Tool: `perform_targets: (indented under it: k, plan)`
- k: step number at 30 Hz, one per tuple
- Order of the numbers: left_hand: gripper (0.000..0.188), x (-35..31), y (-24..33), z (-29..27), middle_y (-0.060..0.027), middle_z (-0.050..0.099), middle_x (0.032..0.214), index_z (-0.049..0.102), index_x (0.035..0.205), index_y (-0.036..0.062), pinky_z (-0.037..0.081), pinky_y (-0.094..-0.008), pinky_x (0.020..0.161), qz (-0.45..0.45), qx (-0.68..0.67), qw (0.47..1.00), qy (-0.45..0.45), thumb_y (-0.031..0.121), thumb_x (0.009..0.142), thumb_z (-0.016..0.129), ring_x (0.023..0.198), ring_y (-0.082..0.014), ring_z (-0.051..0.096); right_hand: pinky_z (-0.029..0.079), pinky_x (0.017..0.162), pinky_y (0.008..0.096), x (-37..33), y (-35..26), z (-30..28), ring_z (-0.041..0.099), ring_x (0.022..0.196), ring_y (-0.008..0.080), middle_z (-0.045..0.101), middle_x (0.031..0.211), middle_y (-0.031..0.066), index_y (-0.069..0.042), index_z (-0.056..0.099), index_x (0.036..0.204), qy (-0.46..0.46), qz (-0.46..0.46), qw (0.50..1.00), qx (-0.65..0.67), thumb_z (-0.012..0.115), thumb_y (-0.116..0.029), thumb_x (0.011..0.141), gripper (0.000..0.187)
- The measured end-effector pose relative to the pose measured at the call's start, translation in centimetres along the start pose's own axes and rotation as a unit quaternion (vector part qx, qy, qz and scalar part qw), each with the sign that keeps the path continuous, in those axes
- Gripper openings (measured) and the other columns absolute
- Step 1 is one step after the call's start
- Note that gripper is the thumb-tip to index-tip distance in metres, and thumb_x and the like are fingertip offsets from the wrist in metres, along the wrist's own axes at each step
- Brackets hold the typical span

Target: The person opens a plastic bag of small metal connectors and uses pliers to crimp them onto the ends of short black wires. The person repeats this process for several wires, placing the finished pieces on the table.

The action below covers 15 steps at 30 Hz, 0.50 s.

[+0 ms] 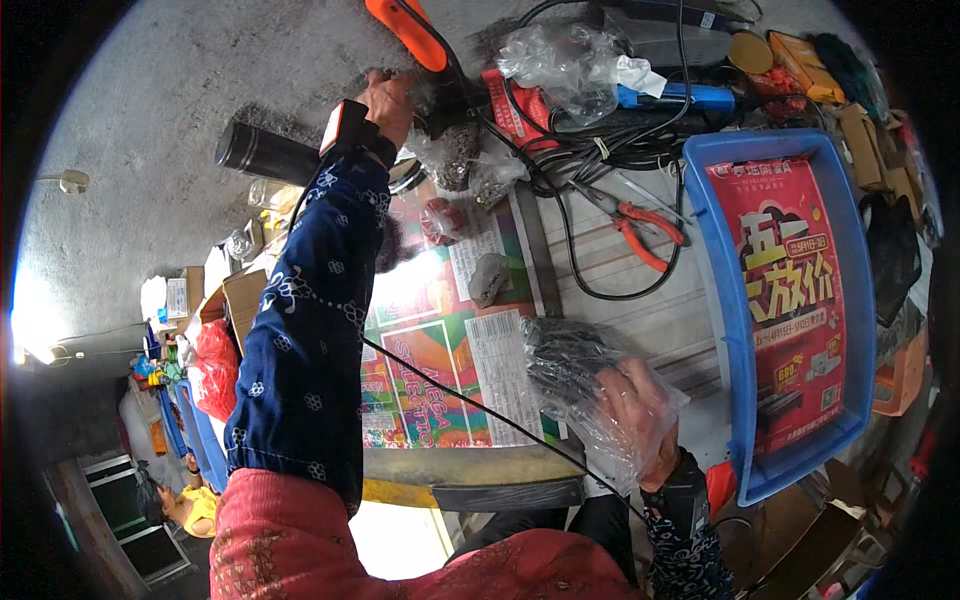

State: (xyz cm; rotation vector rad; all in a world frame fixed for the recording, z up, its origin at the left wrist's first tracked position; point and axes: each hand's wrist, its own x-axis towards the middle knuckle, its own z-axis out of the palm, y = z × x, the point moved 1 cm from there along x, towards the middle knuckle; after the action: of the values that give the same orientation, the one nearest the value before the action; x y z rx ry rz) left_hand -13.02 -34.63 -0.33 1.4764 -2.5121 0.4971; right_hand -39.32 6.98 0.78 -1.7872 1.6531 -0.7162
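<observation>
Head view: hands apart. The right hand [632,408] touches a clear, crinkled plastic bag [580,378] with dark contents [562,350] just beyond its fingers; grip unclear. The left hand [387,106], farther forward, hides its hold. Steadying the bag should help prevent spills.

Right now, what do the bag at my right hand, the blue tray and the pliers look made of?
Bag: likely plastic film, see-through, crinkled, glossy. Blue tray: probably moulded plastic, smooth, evenly coloured. Pliers: grey, metal-looking head; smooth orange handles, perhaps plastic-coated.
</observation>
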Motion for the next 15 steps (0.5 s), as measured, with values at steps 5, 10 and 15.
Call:
perform_targets:
  k: [5, 10, 15]
  plan:
    - [0.012, 0.2, -2.0, 1.4, -0.0184, 0.059, 0.092, 0.060, 0.094, 0.0104, 0.049, -0.0479, 0.071, 0.035, -0.235, 0.970, 0.056, 0.011, 0.083, 0.058, 0.088, -0.0415, 0.060, 0.051, 0.071, 0.0399, -0.2, 0.3, 0.2, 0.061, 0.085, 0.0348, 0.055, 0.099, 0.0176, 0.001, 0.062, 0.101, -0.008, -0.001, 1.000, -0.006, 0.065, -0.003, 0.074, 0.027]
    - [0.008, 0.0, -1.9, 0.1, -0.0207, 0.063, 0.080, 0.059, 0.092, 0.0116, 0.048, -0.0501, 0.068, -0.071, -0.041, 0.997, -0.003, 0.012, 0.086, 0.054, 0.080, -0.0437, 0.062, 0.049, 0.058, 0.0402, 0.1, 0.4, 0.6, 0.062, 0.071, 0.0321, 0.054, 0.091, 0.0144, -0.003, 0.060, 0.095, 0.054, -0.043, 0.997, -0.024, 0.065, -0.003, 0.076, 0.020]
    - [0.005, -0.1, -1.1, -3.8, -0.0206, 0.061, 0.074, 0.056, 0.090, 0.0113, 0.047, -0.0505, 0.062, 0.027, -0.060, 0.991, 0.116, 0.013, 0.088, 0.053, 0.074, -0.0442, 0.061, 0.049, 0.062, 0.0404, -0.1, 0.5, 0.7, 0.061, 0.076, 0.0337, 0.054, 0.091, 0.0161, -0.003, 0.060, 0.098, 0.034, -0.019, 0.999, -0.012, 0.064, -0.002, 0.075, 0.023]
